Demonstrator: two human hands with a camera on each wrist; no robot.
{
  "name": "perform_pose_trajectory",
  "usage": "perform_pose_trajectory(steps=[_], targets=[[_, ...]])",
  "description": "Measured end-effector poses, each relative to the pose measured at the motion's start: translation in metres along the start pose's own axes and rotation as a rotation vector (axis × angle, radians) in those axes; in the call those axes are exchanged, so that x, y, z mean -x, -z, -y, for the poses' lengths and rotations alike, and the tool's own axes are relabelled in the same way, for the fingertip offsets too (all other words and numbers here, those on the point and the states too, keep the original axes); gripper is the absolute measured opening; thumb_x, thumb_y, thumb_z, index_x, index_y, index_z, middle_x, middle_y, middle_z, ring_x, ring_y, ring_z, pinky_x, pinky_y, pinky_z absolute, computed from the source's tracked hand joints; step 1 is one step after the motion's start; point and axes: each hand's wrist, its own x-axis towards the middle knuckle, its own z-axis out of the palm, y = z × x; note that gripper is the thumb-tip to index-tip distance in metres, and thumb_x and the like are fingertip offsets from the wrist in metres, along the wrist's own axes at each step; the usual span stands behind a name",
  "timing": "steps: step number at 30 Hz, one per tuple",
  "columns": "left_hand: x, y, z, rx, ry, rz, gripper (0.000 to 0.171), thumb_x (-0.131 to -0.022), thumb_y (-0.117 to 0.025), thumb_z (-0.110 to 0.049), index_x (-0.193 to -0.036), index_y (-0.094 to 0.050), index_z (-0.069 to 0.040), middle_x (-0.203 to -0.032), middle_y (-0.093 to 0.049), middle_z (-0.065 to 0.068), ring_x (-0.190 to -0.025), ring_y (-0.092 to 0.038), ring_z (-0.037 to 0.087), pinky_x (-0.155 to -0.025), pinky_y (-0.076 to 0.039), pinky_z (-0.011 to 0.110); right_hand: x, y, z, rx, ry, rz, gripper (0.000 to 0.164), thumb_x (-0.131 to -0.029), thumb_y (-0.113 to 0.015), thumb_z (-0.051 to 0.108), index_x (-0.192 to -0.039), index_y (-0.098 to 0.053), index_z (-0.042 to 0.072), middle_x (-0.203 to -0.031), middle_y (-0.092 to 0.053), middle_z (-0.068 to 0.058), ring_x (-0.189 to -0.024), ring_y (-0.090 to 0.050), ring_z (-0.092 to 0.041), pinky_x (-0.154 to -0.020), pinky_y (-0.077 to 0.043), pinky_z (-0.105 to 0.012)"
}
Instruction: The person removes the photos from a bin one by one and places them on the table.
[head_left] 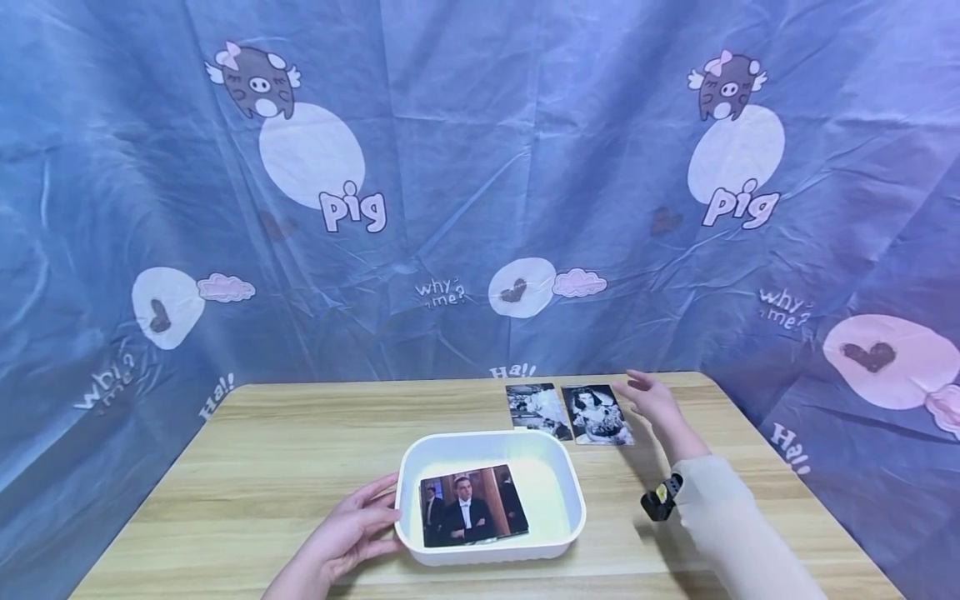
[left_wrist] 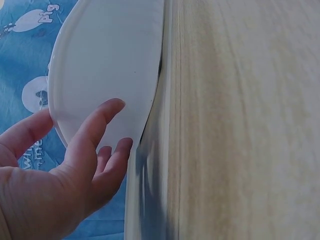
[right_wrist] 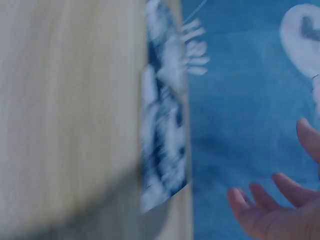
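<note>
A white plastic box (head_left: 566, 500) stands near the table's front, holding a colour photo (head_left: 468, 510) of a person in a dark suit, with another sheet's edge peeking out beneath. My left hand (head_left: 356, 529) rests against the box's left side; in the left wrist view its fingers (left_wrist: 95, 125) are spread along the wall. Two black-and-white photos lie side by side at the back: a left one (head_left: 536, 408) and a right one (head_left: 597, 415) of a person in a pale dress. My right hand (head_left: 652, 404), fingers loose and holding nothing, hovers just right of the right photo.
The wooden table (head_left: 285, 450) has its back edge against a blue cloth backdrop (head_left: 442, 208) printed with pigs and lettering. A black wrist camera (head_left: 662, 498) sits on my right wrist, beside the pale sleeve (head_left: 731, 517).
</note>
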Motion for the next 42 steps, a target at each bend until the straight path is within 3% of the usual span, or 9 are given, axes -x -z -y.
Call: perform_pose_trajectory(steps=[8, 12, 19, 25, 29, 32, 37, 42], targets=[[0.001, 0.0, 0.001, 0.0, 0.0, 0.0, 0.082, -0.087, -0.061, -0.003, -0.151, -0.011, 0.004, -0.154, -0.016, 0.032, -0.123, -0.055, 0.037, -0.093, -0.056, 0.048, 0.017, -0.025, 0.03, 0.0, 0.217, 0.182, 0.063, -0.097, -0.057, 0.019, -0.148, -0.028, -0.003, -0.148, -0.036, -0.031, -0.131, -0.043, -0.042, -0.108, -0.048, -0.041], [0.001, 0.0, 0.0, 0.0, 0.0, 0.001, 0.083, -0.087, -0.061, -0.003, -0.151, -0.01, 0.005, -0.154, -0.015, 0.032, -0.124, -0.054, 0.038, -0.094, -0.056, 0.049, 0.029, -0.049, 0.038, 0.039, 0.328, 0.286, 0.062, -0.093, -0.063, 0.018, -0.145, -0.036, -0.002, -0.145, -0.041, -0.03, -0.13, -0.044, -0.044, -0.111, -0.043, -0.049], [-0.001, -0.001, -0.002, 0.003, -0.003, 0.01, 0.083, -0.087, -0.062, -0.004, -0.151, -0.01, 0.005, -0.154, -0.014, 0.032, -0.126, -0.052, 0.039, -0.095, -0.055, 0.05, 0.053, -0.092, 0.047, 0.054, 0.356, 0.474, 0.064, -0.089, -0.069, 0.019, -0.143, -0.041, 0.001, -0.146, -0.043, -0.024, -0.135, -0.039, -0.044, -0.113, -0.039, -0.054], [0.0, -0.001, -0.003, 0.003, -0.007, 0.021, 0.083, -0.087, -0.061, -0.004, -0.151, -0.008, 0.006, -0.154, -0.012, 0.033, -0.125, -0.053, 0.039, -0.096, -0.055, 0.05, 0.063, -0.122, 0.04, 0.106, 0.4, 0.614, 0.055, -0.084, -0.073, 0.014, -0.132, -0.052, -0.004, -0.134, -0.055, -0.025, -0.123, -0.051, -0.045, -0.103, -0.051, -0.046], [0.0, -0.001, -0.002, -0.003, -0.007, 0.021, 0.083, -0.087, -0.061, -0.004, -0.151, -0.008, 0.006, -0.154, -0.011, 0.034, -0.125, -0.053, 0.039, -0.096, -0.055, 0.05, 0.065, -0.138, 0.033, 0.252, 0.418, 0.631, 0.051, -0.081, -0.076, 0.015, -0.127, -0.059, 0.0, -0.129, -0.061, -0.02, -0.12, -0.055, -0.041, -0.102, -0.052, -0.049], [0.001, -0.001, -0.002, -0.005, -0.004, 0.019, 0.084, -0.087, -0.061, -0.004, -0.151, -0.008, 0.006, -0.153, -0.01, 0.034, -0.125, -0.053, 0.039, -0.096, -0.054, 0.05, 0.068, -0.144, 0.028, 0.343, 0.43, 0.625, 0.058, -0.078, -0.079, 0.018, -0.129, -0.058, 0.002, -0.129, -0.062, -0.018, -0.118, -0.056, -0.042, -0.104, -0.048, -0.055], [0.001, -0.001, -0.001, -0.007, 0.0, 0.022, 0.084, -0.088, -0.061, -0.004, -0.151, -0.006, 0.006, -0.153, -0.009, 0.034, -0.126, -0.051, 0.04, -0.096, -0.054, 0.05, 0.074, -0.152, 0.02, 0.373, 0.424, 0.621, 0.07, -0.073, -0.083, 0.018, -0.134, -0.052, -0.001, -0.134, -0.057, -0.021, -0.121, -0.053, -0.044, -0.106, -0.043, -0.059], [0.001, 0.0, 0.0, -0.01, -0.001, 0.025, 0.083, -0.088, -0.06, -0.004, -0.151, -0.006, 0.005, -0.154, -0.008, 0.034, -0.126, -0.051, 0.04, -0.095, -0.055, 0.049, 0.078, -0.16, 0.01, 0.447, 0.508, 0.593, 0.078, -0.07, -0.085, 0.016, -0.136, -0.048, -0.005, -0.137, -0.053, -0.022, -0.124, -0.05, -0.041, -0.11, -0.04, -0.056]])
